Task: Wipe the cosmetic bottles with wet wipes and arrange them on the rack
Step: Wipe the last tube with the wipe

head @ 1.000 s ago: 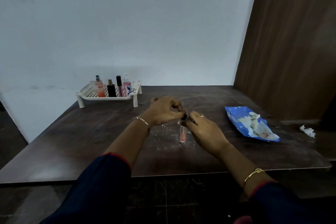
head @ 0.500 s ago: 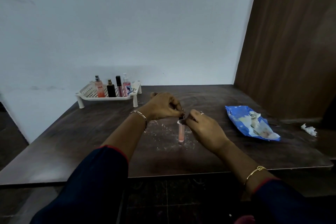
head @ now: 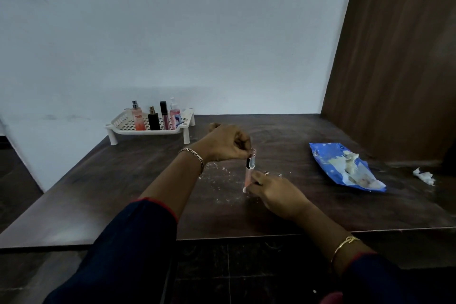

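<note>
My left hand (head: 225, 143) sits just above centre frame, fingers curled tight, pinching the top of the cap (head: 251, 162). My right hand (head: 276, 194), just below and right of it, has thumb and fingertips closed round the lower body of the tube (head: 247, 176). Between them the tube stands nearly upright at mid-frame, tipped slightly right at the top, with its foot on or just off the table (head: 123, 180); I cannot tell which. A pale scrap shows at the foot. It may be a wipe or the tube's own base.

I judge the tube light and rigid: a slim, smooth cylinder, peach-pink and translucent below, with a glossy dark and silver cap. Damp plastic this narrow will likely slip and roll, so I would keep hold at both ends, or round the body just under the cap, and set it down standing. The cap seam looks like the weak point if twisted.

White specks (head: 217, 175) dust the dark, matte, wood-grained table round the tube. In the left-centre of the frame, against the wall, stands the white perforated plastic rack (head: 148, 131) on short legs, carrying four bottles (head: 153, 119) upright in a row. At right lies the crinkled blue wipes pack (head: 328, 160), open, and well beyond it a crumpled wipe (head: 425, 176).
</note>
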A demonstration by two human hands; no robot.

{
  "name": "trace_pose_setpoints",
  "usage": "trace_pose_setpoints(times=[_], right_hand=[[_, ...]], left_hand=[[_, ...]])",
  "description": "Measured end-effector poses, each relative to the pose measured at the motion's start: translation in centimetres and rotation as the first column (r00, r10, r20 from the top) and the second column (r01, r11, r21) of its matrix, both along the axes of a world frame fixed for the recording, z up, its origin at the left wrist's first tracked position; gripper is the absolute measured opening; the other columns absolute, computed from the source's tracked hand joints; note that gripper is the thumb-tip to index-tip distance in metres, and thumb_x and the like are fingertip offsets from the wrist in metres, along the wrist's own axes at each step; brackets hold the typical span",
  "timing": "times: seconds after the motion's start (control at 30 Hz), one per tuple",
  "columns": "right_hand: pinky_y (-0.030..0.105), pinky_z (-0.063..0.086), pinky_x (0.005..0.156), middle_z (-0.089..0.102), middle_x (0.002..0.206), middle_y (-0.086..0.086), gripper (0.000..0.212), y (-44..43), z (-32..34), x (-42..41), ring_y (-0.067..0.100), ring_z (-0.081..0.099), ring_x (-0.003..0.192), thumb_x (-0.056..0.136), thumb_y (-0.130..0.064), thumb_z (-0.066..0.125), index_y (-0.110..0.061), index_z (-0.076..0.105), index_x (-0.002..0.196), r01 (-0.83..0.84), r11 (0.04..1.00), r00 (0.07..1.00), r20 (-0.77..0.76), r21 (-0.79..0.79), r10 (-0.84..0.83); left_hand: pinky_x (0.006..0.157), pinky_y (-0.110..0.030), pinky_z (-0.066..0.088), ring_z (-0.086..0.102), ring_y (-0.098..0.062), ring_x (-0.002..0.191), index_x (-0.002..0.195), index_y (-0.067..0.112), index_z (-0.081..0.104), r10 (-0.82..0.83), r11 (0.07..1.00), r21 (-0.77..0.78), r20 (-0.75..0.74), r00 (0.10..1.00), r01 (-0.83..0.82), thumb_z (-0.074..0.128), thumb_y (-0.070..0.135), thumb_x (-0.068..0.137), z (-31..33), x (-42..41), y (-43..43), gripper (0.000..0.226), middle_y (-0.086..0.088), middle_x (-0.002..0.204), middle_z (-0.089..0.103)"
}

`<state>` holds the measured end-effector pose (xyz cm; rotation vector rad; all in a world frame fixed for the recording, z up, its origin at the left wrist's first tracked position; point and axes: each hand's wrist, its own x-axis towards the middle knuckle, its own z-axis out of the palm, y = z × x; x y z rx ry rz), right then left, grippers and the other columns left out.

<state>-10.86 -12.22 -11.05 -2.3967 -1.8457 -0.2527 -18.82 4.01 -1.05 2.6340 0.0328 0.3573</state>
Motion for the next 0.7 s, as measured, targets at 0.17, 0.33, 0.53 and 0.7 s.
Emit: trace_pose_setpoints(times=[0.17,0.33,0.53,0.7], right_hand=[[0.035,0.048,0.054,0.056,0.099,0.007,0.034,0.4,2.5,0.0,0.029,0.058,0.079,0.090,-0.030,0.038,-0.013,0.063,0.106,-0.041,0.950,0.991,0.134,0.310,-0.001],[0.036,0.043,0.041,0.047,0.088,0.006,0.021,0.4,2.9,0.0,0.028,0.052,0.065,0.090,-0.019,0.044,-0.012,0.059,0.102,-0.087,0.896,0.987,0.162,0.434,0.018],[0.036,0.045,0.049,0.050,0.092,0.007,0.035,0.6,2.8,0.1,0.027,0.054,0.072,0.092,-0.028,0.037,-0.011,0.065,0.103,-0.062,0.923,0.985,0.170,0.381,-0.004],[0.034,0.043,0.067,0.057,0.105,0.009,0.057,0.2,1.5,0.3,0.029,0.057,0.088,0.083,-0.043,0.022,-0.015,0.067,0.101,-0.071,0.988,0.993,0.106,0.136,0.057]], left_hand=[[0.073,-0.015,0.046,0.068,-0.017,0.080,0.082,0.004,0.072,-0.014,1.000,-0.008,-0.017,1.000,0.013,0.070,0.013,0.080,0.0,0.0,0.6,0.009,-0.007,0.083,0.073],[0.067,0.001,0.037,0.066,-0.013,0.082,0.082,0.007,0.072,-0.006,1.000,-0.001,-0.013,1.000,0.006,0.068,0.010,0.080,-0.1,0.1,0.3,0.005,-0.006,0.084,0.073],[0.063,0.014,0.023,0.065,-0.011,0.087,0.086,0.005,0.073,0.014,0.999,-0.031,0.005,1.000,-0.014,0.069,0.013,0.082,-0.2,0.1,0.4,0.010,-0.006,0.090,0.073],[0.097,-0.013,0.020,0.056,-0.001,0.093,0.084,0.021,0.073,0.057,0.997,0.049,0.017,0.998,-0.058,0.071,0.035,0.079,-1.0,0.4,1.0,0.015,0.012,0.094,0.071]])
